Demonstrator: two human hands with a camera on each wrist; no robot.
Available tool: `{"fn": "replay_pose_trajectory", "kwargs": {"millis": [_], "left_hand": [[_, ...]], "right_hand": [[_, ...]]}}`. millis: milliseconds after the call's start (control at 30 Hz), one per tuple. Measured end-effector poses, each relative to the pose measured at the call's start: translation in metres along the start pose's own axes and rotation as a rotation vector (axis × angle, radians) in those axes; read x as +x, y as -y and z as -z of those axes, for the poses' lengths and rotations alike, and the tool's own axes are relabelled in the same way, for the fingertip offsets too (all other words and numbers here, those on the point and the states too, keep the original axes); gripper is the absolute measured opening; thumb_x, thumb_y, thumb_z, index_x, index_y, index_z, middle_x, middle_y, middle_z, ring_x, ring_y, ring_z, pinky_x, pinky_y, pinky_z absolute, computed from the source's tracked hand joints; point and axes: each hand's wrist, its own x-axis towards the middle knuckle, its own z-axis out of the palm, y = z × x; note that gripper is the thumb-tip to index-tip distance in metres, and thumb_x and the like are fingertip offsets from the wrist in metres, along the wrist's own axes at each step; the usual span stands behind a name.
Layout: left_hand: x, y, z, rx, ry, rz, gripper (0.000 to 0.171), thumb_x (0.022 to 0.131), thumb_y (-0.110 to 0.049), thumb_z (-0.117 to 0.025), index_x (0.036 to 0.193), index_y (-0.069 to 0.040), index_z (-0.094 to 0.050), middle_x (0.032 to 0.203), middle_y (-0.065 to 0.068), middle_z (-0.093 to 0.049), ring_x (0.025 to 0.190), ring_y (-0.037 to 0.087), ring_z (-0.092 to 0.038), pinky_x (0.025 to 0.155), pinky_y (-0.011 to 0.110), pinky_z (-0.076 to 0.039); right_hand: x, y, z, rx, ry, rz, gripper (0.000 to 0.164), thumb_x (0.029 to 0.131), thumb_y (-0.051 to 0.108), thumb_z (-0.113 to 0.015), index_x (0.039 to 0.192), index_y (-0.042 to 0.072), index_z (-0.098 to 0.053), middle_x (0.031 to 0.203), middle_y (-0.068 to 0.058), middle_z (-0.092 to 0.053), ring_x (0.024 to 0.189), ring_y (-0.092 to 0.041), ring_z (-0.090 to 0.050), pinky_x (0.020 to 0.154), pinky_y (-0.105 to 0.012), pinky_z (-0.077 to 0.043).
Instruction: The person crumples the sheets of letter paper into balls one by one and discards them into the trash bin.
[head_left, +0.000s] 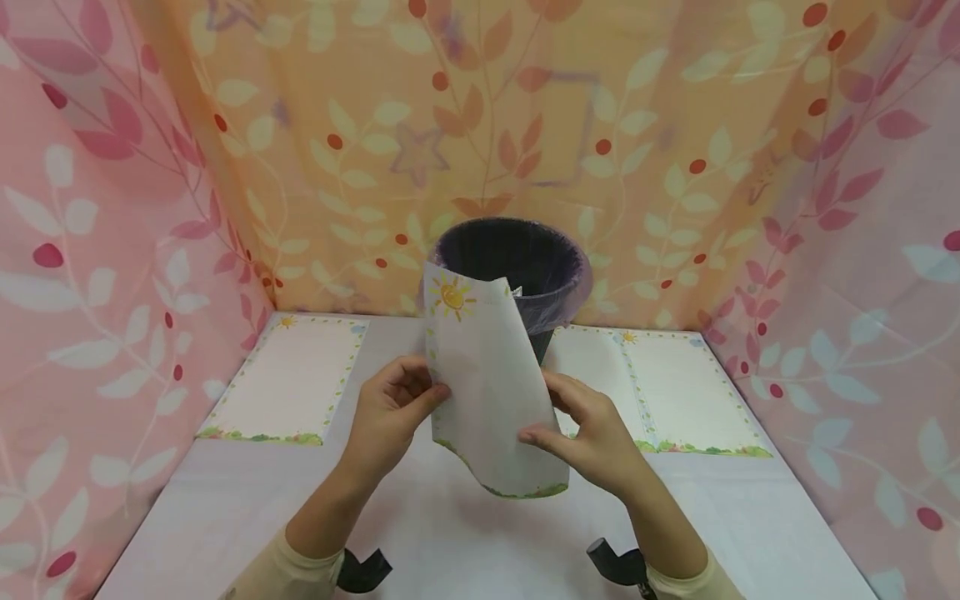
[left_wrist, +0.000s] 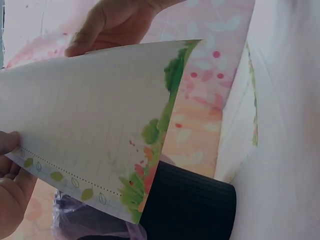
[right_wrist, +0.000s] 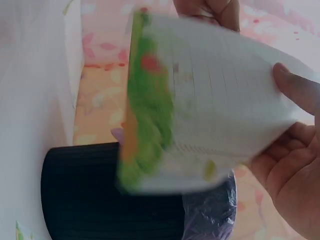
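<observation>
A sheet of lined stationery paper point(head_left: 487, 383), with a sun printed in one corner and a green plant border along its lower edge, is held up over the table and curves between both hands. My left hand point(head_left: 397, 408) pinches its left edge, thumb on the near face. On the opposite edge my right hand point(head_left: 592, 425) grips the sheet, its thumb also in front and its fingers behind. In the left wrist view, the leaf-patterned margin of the paper point(left_wrist: 85, 110) shows beside the left thumb. Directly behind the sheet stands a black bin point(head_left: 543, 312).
A purple plastic bag point(head_left: 573, 292) lines the bin's rim. One bordered sheet point(head_left: 285, 379) lies flat at the table's left, and others lie at the right, including a right-hand sheet point(head_left: 690, 392). Patterned curtains point(head_left: 480, 108) enclose the white table point(head_left: 247, 508) at the back and sides.
</observation>
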Motion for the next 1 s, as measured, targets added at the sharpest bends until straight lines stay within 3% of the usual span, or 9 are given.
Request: {"fn": "replay_pose_trajectory", "kwargs": {"millis": [200, 300, 400, 500, 600, 700, 800, 900, 1000], "left_hand": [[0.001, 0.0, -0.002, 0.013, -0.082, -0.078, 0.036, 0.087, 0.004, -0.078, 0.119, 0.002, -0.061, 0.103, 0.009, -0.065, 0.092, 0.018, -0.065, 0.078, 0.022, -0.058], [0.002, 0.001, -0.003, 0.025, -0.142, -0.204, 0.054, 0.084, 0.012, -0.077, 0.131, 0.003, -0.053, 0.122, 0.014, -0.06, 0.109, 0.026, -0.064, 0.091, 0.026, -0.058], [0.004, 0.003, -0.003, 0.102, -0.203, -0.394, 0.078, 0.076, 0.022, -0.078, 0.143, 0.005, -0.041, 0.14, 0.02, -0.049, 0.128, 0.035, -0.055, 0.107, 0.035, -0.05], [0.006, 0.004, -0.001, 0.316, -0.256, -0.613, 0.09, 0.069, 0.023, -0.082, 0.145, 0.009, -0.035, 0.152, 0.026, -0.037, 0.141, 0.043, -0.041, 0.119, 0.044, -0.039], [0.007, 0.005, 0.001, 0.598, -0.256, -0.8, 0.089, 0.067, 0.015, -0.086, 0.143, 0.007, -0.042, 0.158, 0.028, -0.03, 0.148, 0.046, -0.028, 0.125, 0.052, -0.026], [0.005, 0.004, 0.001, 0.849, -0.213, -0.905, 0.075, 0.071, 0.005, -0.085, 0.14, -0.002, -0.056, 0.159, 0.025, -0.036, 0.151, 0.046, -0.025, 0.126, 0.06, -0.013], [0.001, 0.002, 0.001, 0.988, -0.16, -0.854, 0.07, 0.074, 0.0, -0.084, 0.14, -0.014, -0.063, 0.159, 0.023, -0.039, 0.152, 0.05, -0.019, 0.122, 0.068, 0.001], [-0.004, -0.001, 0.0, 1.032, -0.068, -0.673, 0.075, 0.074, -0.006, -0.086, 0.143, -0.022, -0.062, 0.163, 0.021, -0.033, 0.154, 0.052, -0.006, 0.118, 0.072, 0.012], [-0.006, -0.004, 0.0, 1.02, 0.06, -0.528, 0.079, 0.074, -0.011, -0.088, 0.146, -0.022, -0.059, 0.165, 0.016, -0.033, 0.156, 0.048, -0.006, 0.114, 0.076, 0.013]], "right_hand": [[-0.002, 0.002, -0.004, 0.158, -0.017, -0.078, 0.036, 0.089, 0.0, -0.077, 0.124, 0.004, -0.07, 0.112, -0.014, -0.076, 0.094, -0.021, -0.076, 0.075, -0.034, -0.064], [-0.002, 0.001, -0.006, 0.127, -0.047, -0.141, 0.026, 0.093, 0.004, -0.074, 0.119, 0.008, -0.073, 0.109, -0.011, -0.077, 0.089, -0.019, -0.077, 0.07, -0.033, -0.064], [-0.002, -0.001, -0.007, 0.088, -0.059, -0.203, 0.022, 0.094, 0.009, -0.075, 0.115, 0.013, -0.073, 0.106, -0.006, -0.077, 0.084, -0.016, -0.076, 0.066, -0.032, -0.063], [-0.001, -0.004, -0.009, 0.088, -0.049, -0.256, 0.019, 0.094, 0.011, -0.075, 0.111, 0.015, -0.071, 0.106, -0.005, -0.076, 0.084, -0.016, -0.075, 0.065, -0.034, -0.063], [-0.001, -0.005, -0.01, 0.081, -0.022, -0.285, 0.015, 0.093, 0.013, -0.076, 0.108, 0.016, -0.072, 0.104, -0.005, -0.076, 0.083, -0.015, -0.075, 0.066, -0.033, -0.063], [-0.001, -0.006, -0.01, 0.052, 0.029, -0.273, 0.014, 0.094, 0.015, -0.076, 0.108, 0.016, -0.074, 0.102, -0.003, -0.077, 0.083, -0.015, -0.074, 0.066, -0.031, -0.062], [-0.002, -0.007, -0.01, 0.015, 0.06, -0.189, 0.014, 0.094, 0.012, -0.075, 0.108, 0.015, -0.076, 0.101, -0.002, -0.078, 0.085, -0.014, -0.075, 0.07, -0.028, -0.062], [-0.002, -0.007, -0.009, 0.023, 0.059, -0.036, 0.019, 0.092, 0.002, -0.073, 0.108, 0.012, -0.077, 0.104, -0.004, -0.078, 0.09, -0.016, -0.076, 0.076, -0.028, -0.062], [-0.001, -0.006, -0.007, 0.078, 0.053, 0.133, 0.029, 0.089, -0.011, -0.071, 0.109, 0.009, -0.077, 0.107, -0.008, -0.077, 0.096, -0.019, -0.075, 0.081, -0.029, -0.062]]}}
